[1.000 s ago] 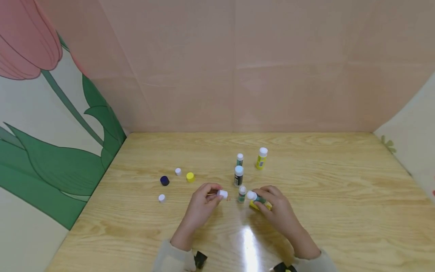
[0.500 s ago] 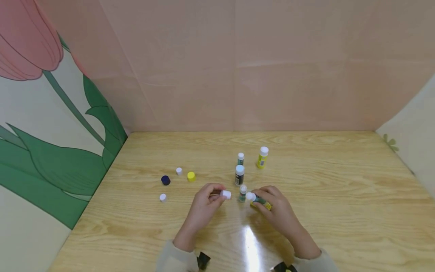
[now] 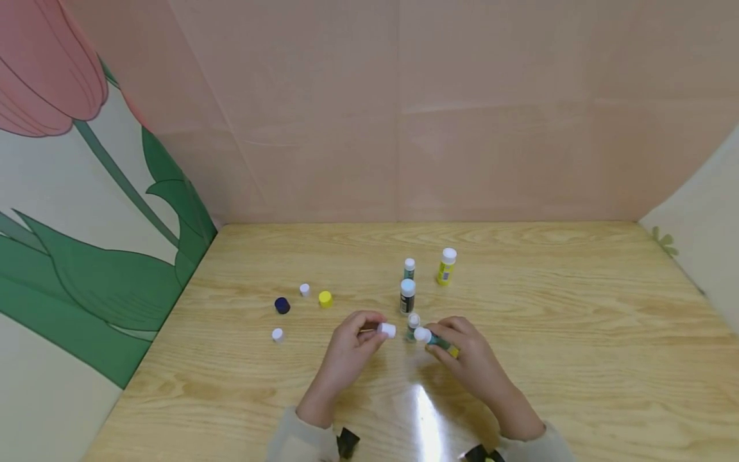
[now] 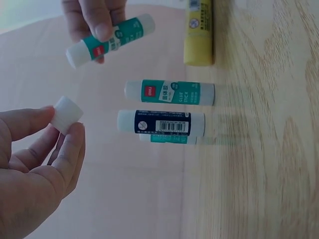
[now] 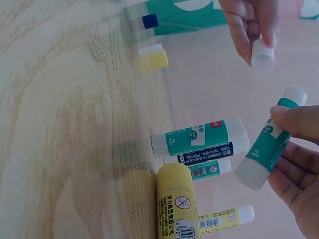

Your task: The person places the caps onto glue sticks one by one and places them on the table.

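My left hand [image 3: 349, 343] pinches a small white cap [image 3: 387, 330] between thumb and fingertips. In the right wrist view the cap's hollow end faces the green glue stick [image 5: 269, 142]. My right hand [image 3: 470, 353] grips that stick around its middle, tilted, with its white end [image 3: 423, 335] toward the cap. A gap separates cap and stick. Between the hands, a second green glue stick [image 3: 412, 330] stands upright on the table. Beneath my right hand lies a yellow glue stick [image 5: 175, 199] on its side, mostly hidden in the head view.
Behind the hands stand a navy glue stick [image 3: 407, 300], another green glue stick [image 3: 409, 271] and a yellow one with a white top [image 3: 446, 269]. Loose caps lie at left: navy [image 3: 282, 305], yellow [image 3: 326, 299] and two white ones, one nearer [image 3: 278, 335]. A wall [image 3: 398, 218] borders the table's back.
My left hand has moved slightly right with the white cap, nearer the held glue stick. The stick's white end has shifted a little left. The view has shifted slightly.
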A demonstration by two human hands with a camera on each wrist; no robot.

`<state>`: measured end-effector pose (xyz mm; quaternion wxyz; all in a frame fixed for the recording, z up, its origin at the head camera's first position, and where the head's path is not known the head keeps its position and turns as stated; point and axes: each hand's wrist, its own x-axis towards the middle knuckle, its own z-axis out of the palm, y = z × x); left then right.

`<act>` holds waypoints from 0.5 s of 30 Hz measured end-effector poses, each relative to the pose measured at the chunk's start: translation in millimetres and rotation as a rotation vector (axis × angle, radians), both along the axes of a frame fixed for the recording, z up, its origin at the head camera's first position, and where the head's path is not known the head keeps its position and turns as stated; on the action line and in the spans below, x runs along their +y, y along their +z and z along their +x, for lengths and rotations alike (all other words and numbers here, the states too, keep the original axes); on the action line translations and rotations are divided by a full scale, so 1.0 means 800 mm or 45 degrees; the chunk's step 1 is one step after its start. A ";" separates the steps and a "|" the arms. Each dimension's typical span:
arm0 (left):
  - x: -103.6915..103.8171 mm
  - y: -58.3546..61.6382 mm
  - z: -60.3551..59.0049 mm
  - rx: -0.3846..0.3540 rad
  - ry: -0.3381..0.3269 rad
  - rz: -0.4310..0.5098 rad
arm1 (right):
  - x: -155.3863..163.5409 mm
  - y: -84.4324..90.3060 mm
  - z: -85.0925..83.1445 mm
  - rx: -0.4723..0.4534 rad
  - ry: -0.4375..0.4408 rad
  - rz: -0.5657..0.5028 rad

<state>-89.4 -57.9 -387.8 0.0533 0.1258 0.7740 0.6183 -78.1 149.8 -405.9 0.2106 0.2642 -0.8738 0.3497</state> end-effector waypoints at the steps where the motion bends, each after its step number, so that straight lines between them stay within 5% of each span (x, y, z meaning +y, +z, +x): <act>1: 0.000 0.000 0.000 0.007 -0.004 0.002 | 0.000 0.000 0.000 0.001 0.005 0.001; 8: 0.001 0.002 0.001 0.013 -0.030 0.024 | 0.000 -0.002 -0.002 0.030 0.043 -0.004; 15: 0.005 0.026 0.010 -0.039 -0.025 0.005 | -0.001 0.000 -0.003 0.056 0.057 0.004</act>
